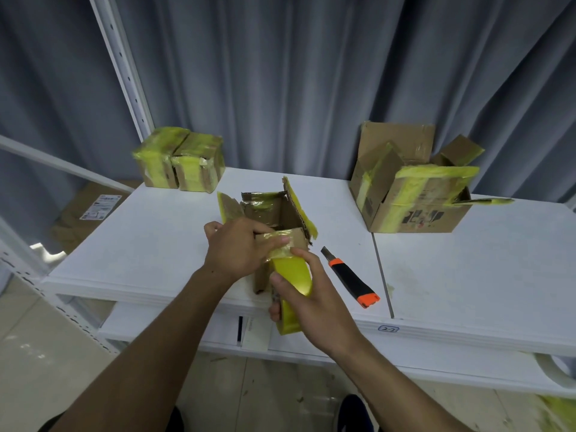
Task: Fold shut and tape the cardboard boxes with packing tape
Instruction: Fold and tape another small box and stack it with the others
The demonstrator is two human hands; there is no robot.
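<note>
Two hands meet at the open box [288, 213] near the table's [156, 232] front edge. The left hand [237, 249] presses tape [278, 253] flat-fingered onto the box's near flap [300, 241]; the right hand [314, 294] grips the tape roll [294, 275].

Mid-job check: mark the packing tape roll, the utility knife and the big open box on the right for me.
packing tape roll [294, 277]: head view, yellow outer face of the roll.
utility knife [350, 277]: head view, black middle of the handle.
big open box [436, 207]: head view, its front wall.
</note>
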